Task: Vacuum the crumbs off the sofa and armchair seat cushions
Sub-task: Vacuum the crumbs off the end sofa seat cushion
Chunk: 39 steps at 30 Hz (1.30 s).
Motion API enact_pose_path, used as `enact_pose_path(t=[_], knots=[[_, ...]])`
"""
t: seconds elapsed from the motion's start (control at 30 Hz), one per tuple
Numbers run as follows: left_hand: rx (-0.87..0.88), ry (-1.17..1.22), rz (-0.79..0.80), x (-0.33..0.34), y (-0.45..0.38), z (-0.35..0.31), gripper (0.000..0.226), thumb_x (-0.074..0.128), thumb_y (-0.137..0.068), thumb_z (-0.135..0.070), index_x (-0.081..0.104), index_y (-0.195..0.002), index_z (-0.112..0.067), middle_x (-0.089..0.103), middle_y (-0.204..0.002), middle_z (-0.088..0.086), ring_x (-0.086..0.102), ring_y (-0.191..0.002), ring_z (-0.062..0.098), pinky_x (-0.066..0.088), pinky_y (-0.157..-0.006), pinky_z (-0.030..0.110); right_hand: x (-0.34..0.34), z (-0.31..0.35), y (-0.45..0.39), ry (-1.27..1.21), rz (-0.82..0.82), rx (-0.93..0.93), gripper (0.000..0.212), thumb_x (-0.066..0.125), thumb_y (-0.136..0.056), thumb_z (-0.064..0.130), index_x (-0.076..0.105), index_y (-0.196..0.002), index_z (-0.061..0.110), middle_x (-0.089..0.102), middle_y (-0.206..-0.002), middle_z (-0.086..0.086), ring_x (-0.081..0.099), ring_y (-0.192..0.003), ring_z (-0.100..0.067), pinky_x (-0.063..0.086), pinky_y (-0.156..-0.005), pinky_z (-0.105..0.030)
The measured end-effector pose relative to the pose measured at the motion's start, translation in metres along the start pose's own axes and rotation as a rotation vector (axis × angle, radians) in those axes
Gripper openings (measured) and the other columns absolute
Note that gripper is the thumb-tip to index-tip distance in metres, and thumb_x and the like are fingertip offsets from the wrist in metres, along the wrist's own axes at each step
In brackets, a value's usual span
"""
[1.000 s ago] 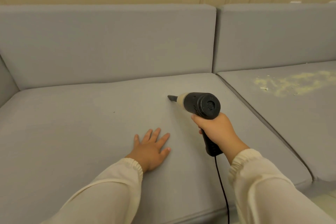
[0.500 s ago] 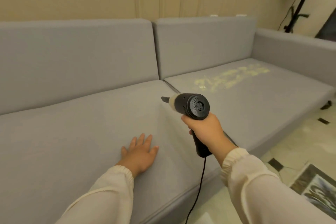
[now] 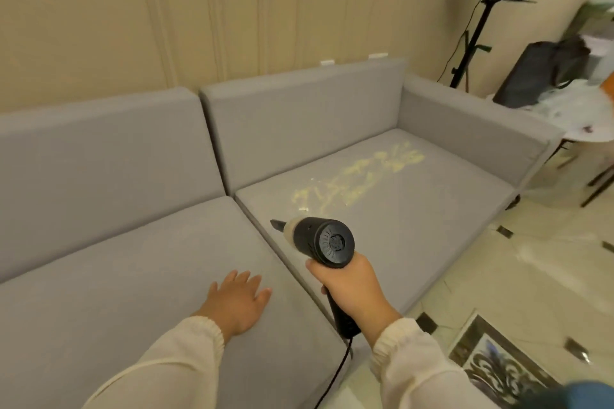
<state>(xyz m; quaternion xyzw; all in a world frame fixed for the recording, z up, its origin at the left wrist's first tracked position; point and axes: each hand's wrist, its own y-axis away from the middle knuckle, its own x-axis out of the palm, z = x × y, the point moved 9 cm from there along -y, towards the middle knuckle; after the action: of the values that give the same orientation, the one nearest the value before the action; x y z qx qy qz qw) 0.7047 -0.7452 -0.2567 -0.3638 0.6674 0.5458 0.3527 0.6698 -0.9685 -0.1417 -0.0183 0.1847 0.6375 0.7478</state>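
Presently the right hand [image 3: 350,290] grips the black handheld corded vacuum [image 3: 319,241], nozzle short of the pale yellow crumbs [image 3: 358,176] on the right grey fabric seat cushion [image 3: 415,226], while the left hand [image 3: 237,300] rests flat with fingers extended; next, advance the nozzle onto them.

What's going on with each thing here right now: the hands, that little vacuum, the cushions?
Left hand: flat on the near seat cushion, fingers spread.
Right hand: grips the handheld vacuum.
Handheld vacuum: corded, lifted, nozzle short of the crumbs.
Far seat cushion: crumbs scattered across it.
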Motion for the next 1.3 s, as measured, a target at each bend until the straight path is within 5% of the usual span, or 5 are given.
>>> enact_pose_path(t=[0.2,0.33,0.47,0.63,1.3], knots=[[0.084,-0.010,0.072,-0.130,0.092,-0.109,0.065,0.013,-0.108,-0.059,0.022,-0.165,-0.029,0.012,-0.174,-0.001,0.002,-0.160,0.025,0.006,-0.127,0.054,-0.086,0.115,0.065,-0.117,-0.059,0.149,0.021,0.080,-0.073,0.035,0.075,-0.086,0.020,0.072,-0.069,-0.001,0.068,-0.065,-0.019,0.061,-0.067,-0.040],[0.089,0.008,0.145,-0.185,0.155,-0.163,0.066,0.012,-0.106,-0.061,0.035,-0.160,-0.030,0.026,-0.170,0.000,0.010,-0.159,0.028,0.012,-0.125,0.058,-0.136,0.175,0.116,-0.152,-0.022,0.230,0.014,0.080,-0.077,0.030,0.074,-0.083,0.019,0.068,-0.065,0.003,0.067,-0.064,-0.019,0.055,-0.058,-0.029],[0.067,0.017,0.124,-0.224,0.167,-0.190,0.070,0.010,-0.104,-0.066,0.053,-0.144,-0.030,0.041,-0.161,0.002,0.025,-0.153,0.032,0.020,-0.121,0.060,-0.180,0.206,0.128,-0.133,0.000,0.249,0.022,0.081,-0.072,0.036,0.075,-0.086,0.020,0.070,-0.068,0.003,0.068,-0.065,-0.018,0.058,-0.063,-0.031],[0.042,-0.019,0.124,-0.249,0.169,-0.232,0.068,0.011,-0.105,-0.063,0.054,-0.145,-0.030,0.044,-0.158,0.003,0.027,-0.152,0.033,0.021,-0.121,0.060,-0.240,0.222,0.116,-0.068,-0.001,0.230,0.024,0.080,-0.076,0.037,0.075,-0.089,0.017,0.069,-0.067,0.001,0.069,-0.060,-0.018,0.063,-0.075,-0.044],[0.006,0.035,0.248,-0.310,-0.068,-0.395,0.068,0.006,-0.106,-0.058,0.050,-0.152,-0.034,0.044,-0.160,0.001,0.026,-0.153,0.033,0.019,-0.121,0.063,-0.364,0.226,-0.151,0.125,0.129,0.246,0.027,0.081,-0.074,0.041,0.077,-0.093,0.021,0.071,-0.068,0.000,0.067,-0.062,-0.018,0.063,-0.078,-0.042]])
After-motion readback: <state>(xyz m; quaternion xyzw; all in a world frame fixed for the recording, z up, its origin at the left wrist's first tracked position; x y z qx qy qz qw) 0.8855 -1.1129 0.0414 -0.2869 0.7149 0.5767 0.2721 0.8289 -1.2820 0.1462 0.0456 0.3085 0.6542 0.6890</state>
